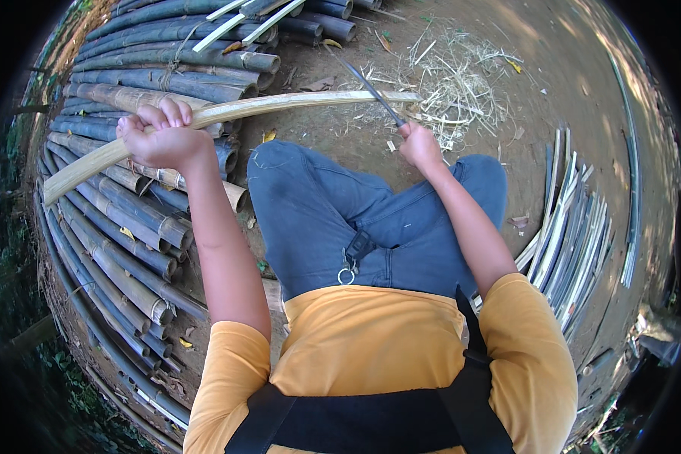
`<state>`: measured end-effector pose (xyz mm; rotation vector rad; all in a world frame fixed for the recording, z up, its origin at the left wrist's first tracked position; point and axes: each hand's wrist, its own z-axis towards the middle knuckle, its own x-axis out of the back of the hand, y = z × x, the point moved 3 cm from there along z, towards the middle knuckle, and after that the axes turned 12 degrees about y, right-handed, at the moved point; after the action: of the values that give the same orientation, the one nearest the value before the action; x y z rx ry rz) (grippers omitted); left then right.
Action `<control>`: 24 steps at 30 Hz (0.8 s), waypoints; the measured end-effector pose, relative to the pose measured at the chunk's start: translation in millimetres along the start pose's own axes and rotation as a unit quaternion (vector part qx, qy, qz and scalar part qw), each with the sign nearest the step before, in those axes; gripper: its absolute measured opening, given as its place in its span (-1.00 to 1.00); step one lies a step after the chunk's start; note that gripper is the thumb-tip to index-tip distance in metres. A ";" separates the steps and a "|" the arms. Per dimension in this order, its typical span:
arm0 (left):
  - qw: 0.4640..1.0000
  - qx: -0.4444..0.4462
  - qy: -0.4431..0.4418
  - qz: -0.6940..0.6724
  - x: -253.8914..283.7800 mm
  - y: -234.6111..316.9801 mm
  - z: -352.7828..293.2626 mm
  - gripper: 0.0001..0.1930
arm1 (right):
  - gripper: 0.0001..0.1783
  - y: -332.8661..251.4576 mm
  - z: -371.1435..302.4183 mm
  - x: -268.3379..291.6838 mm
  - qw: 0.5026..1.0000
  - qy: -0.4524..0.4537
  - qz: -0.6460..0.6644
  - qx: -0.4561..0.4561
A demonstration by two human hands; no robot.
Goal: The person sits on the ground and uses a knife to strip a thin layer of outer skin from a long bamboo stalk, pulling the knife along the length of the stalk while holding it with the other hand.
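My left hand (165, 136) is wrapped round a long, pale split bamboo strip (280, 104). One end of the strip reaches out over the bamboo poles at the left, and the other runs rightward in front of my knees. In my right hand (419, 145) is the handle of a knife (371, 87) with a long, narrow dark blade. That blade slants up and to the left, crossing the strip near its right end. Whether the edge presses into the strip, I cannot tell. My fingers on the knife handle are closed.
Stacked bamboo poles (140, 216) cover the ground at my left, some tied together. Pale shavings (461, 94) lie in a heap on the dirt ahead. A bundle of split strips (571, 242) rests at my right, with longer thin strips (632, 189) farther out. Loose strips (242, 23) lie on the far poles.
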<state>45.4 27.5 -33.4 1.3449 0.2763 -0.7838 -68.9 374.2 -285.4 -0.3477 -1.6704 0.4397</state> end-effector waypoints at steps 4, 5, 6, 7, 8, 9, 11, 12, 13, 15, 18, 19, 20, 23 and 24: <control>1.000 0.016 0.014 -0.006 -1.8 -9.0 6.3 -0.50 | -0.77 60.8 29.4 -14.2 0.995 0.039 0.021 -0.084; 1.000 0.013 0.011 -0.007 0.9 -9.1 7.3 -0.50 | -0.77 48.3 26.0 -9.7 0.997 0.056 0.022 -0.054; 1.000 0.009 0.009 -0.008 4.1 -8.5 8.0 -0.50 | -0.78 32.1 20.4 -1.3 0.997 0.072 0.022 -0.023; 1.000 0.007 0.008 -0.002 8.5 -6.6 8.5 -0.50 | -0.82 9.5 10.3 11.3 0.997 0.072 0.027 0.011; 1.000 0.009 0.002 0.001 8.6 -6.7 8.7 -0.49 | -0.82 -3.6 1.7 18.7 0.998 0.052 0.041 0.024; 1.000 0.009 -0.005 0.003 6.9 -7.1 10.2 -0.49 | -0.83 -15.9 -5.1 24.1 0.997 0.034 0.056 0.037; 1.000 0.006 -0.005 -0.010 5.2 -7.7 11.5 -0.48 | -0.82 -45.4 -25.3 35.9 0.996 -0.017 0.076 0.046; 1.000 0.006 -0.005 -0.016 5.1 -7.9 11.5 -0.48 | -0.82 -58.6 -38.7 38.2 0.995 -0.021 0.073 0.058; 1.000 0.007 -0.006 -0.019 4.6 -9.6 11.2 -0.48 | -0.83 -68.3 -52.1 39.4 0.995 -0.024 0.068 0.067; 1.000 0.005 -0.008 -0.028 3.4 -8.7 11.2 -0.47 | -0.84 -71.4 -63.5 33.8 0.994 -0.029 0.080 0.065; 0.999 0.013 -0.036 -0.024 3.3 -5.7 3.9 -0.46 | -0.86 -33.2 -49.9 13.8 0.995 -0.005 0.093 -0.029; 0.999 0.012 -0.036 -0.024 2.1 -6.5 2.6 -0.46 | -0.85 -17.9 -40.0 7.5 0.994 -0.005 0.104 -0.044; 0.999 0.006 -0.030 -0.020 7.6 -6.6 3.4 -0.46 | -0.85 -28.3 -43.1 15.3 0.995 -0.023 0.097 -0.031; 0.999 0.002 -0.042 -0.021 10.3 -5.4 5.3 -0.44 | -0.83 -68.3 -62.0 45.7 0.996 -0.034 0.082 0.024; 0.998 0.004 -0.053 -0.023 8.7 -5.5 5.0 -0.44 | -0.83 -71.8 -66.4 45.2 0.997 -0.031 0.070 0.029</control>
<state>46.9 19.7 -41.6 1.3035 0.2219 -0.8921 -8.0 338.0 -204.2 -0.4141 -1.6957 0.6078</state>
